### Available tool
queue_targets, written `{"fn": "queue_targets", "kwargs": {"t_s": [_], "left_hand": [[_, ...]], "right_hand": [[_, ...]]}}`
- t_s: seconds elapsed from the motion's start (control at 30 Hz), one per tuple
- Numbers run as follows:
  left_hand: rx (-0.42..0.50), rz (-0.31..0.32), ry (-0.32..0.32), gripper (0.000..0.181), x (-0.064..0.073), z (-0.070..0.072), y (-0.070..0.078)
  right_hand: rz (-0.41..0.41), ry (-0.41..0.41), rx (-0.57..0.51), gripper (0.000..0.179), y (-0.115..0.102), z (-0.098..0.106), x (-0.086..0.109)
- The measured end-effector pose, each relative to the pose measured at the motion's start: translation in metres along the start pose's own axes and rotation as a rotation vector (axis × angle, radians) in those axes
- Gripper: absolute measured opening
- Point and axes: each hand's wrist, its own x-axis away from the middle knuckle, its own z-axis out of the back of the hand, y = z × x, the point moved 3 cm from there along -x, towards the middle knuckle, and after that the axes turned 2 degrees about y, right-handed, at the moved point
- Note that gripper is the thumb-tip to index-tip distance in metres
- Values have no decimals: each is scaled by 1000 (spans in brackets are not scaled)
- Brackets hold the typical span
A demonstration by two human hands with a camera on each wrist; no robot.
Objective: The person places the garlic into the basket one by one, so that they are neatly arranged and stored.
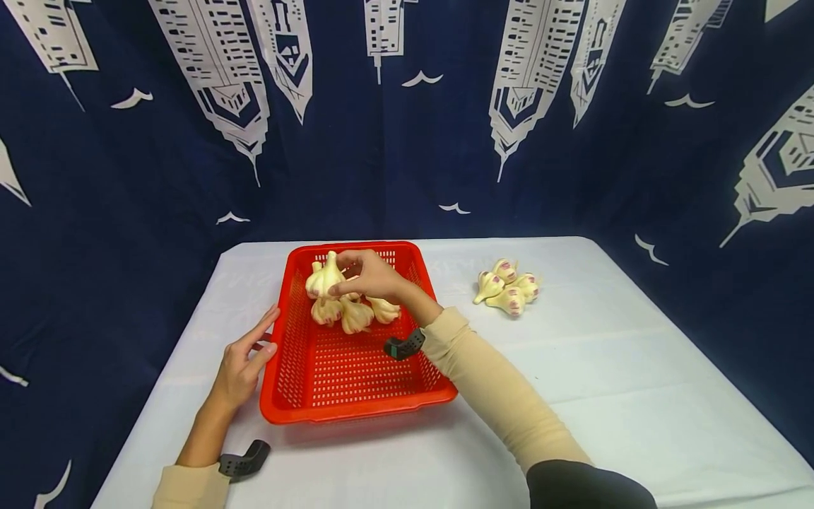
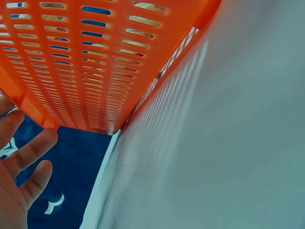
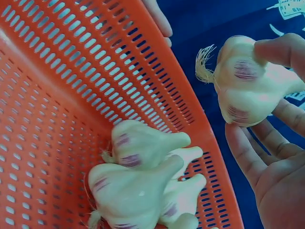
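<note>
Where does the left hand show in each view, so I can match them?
Head: left hand at lower left, beside the red basket.
Left wrist: left hand along the lower left edge.
Right wrist: left hand at top centre, beyond the basket wall, only partly showing.
Shared landmark: the red basket.

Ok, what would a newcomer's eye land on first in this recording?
Probably the bright red perforated basket on the white tablecloth, with garlic bulbs in its far half. Just above them, the right hand holds another garlic bulb, while four loose bulbs cluster on the cloth to the basket's right. Behind it all, the navy curtain shows white skyscrapers upside down.
</note>
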Motion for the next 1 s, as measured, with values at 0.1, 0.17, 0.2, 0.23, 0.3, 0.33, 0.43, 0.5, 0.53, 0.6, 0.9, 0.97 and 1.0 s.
{"fn": "queue_targets", "kwargs": {"t_s": [0.1, 0.17, 0.2, 0.23, 0.3, 0.33, 0.43, 0.5, 0.53, 0.6, 0.9, 0.97, 1.0], "left_hand": [[-6, 7, -8, 53, -1, 0, 1], [-7, 7, -11, 53, -1, 0, 2], [-5, 5, -12, 53, -2, 0, 3], [-5, 2, -12, 53, -2, 0, 3], [-4, -5, -10, 53, -3, 1, 4], [-2, -9, -7, 53, -3, 1, 5], [-4, -15, -3, 52, -4, 2, 5], [-9, -14, 0, 52, -4, 2, 4], [-10, -12, 1, 52, -4, 2, 3], [-12, -10, 1, 52, -3, 2, 2], [4, 11, -2, 52, -2, 1, 4], [1, 11, -3, 52, -2, 1, 4], [1, 12, -4, 52, -2, 1, 4]], "right_hand": [[-5, -7, -24, 40, 4, -4, 1], [-14, -29, -40, 38, 6, -8, 1], [-12, -45, -30, 37, 7, -10, 2], [-15, -64, -26, 36, 8, -12, 2], [-14, -109, 10, 34, 10, -18, 1], [-10, -129, 36, 34, 11, -21, 1], [-8, -180, 126, 35, 14, -30, 0], [-5, -217, 184, 38, 16, -35, 0], [-6, -238, 208, 39, 17, -38, 0], [-6, -273, 251, 42, 19, -42, 0], [27, -297, 432, 48, 26, -44, -1], [35, -312, 479, 52, 26, -46, -1], [40, -319, 504, 54, 26, -47, -1]]}}
